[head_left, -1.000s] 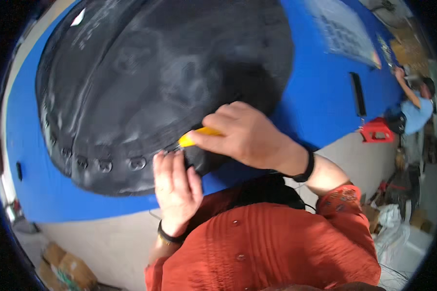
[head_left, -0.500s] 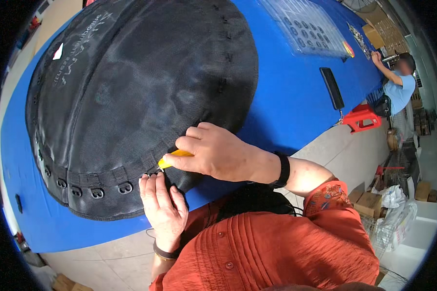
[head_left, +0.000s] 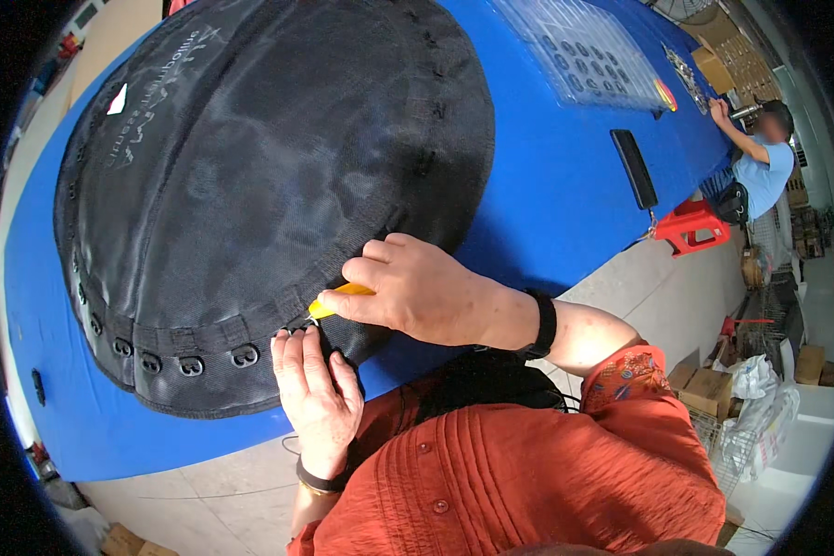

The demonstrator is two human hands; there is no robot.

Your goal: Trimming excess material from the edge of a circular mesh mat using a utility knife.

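Tool: yellow tool (head_left: 341, 296) pinched in the right hand's fingers, its tip at the near hem of the black mesh, just beside the left fingertips.
Right hand: right hand (head_left: 415, 289) curls tight around the tool, knuckles up, a black band on the wrist.
Left hand: left hand (head_left: 313, 394) lies flat and palm down, fingers straight and close together, holding nothing, pressing the mesh hem against the table edge.
Mesh: large round black mesh (head_left: 269, 176) spreads over the blue table, its near border a band of webbing set with a row of metal rings (head_left: 191, 365).
Table: blue table (head_left: 556, 195) runs away to the upper right; a sheet of clear plastic (head_left: 588, 56) and a flat black bar (head_left: 636, 168) lie on it, well apart from the hands.
Beyond: red stool (head_left: 690, 225) stands at the table's edge; another person in a blue shirt (head_left: 765, 176) works at the far end.
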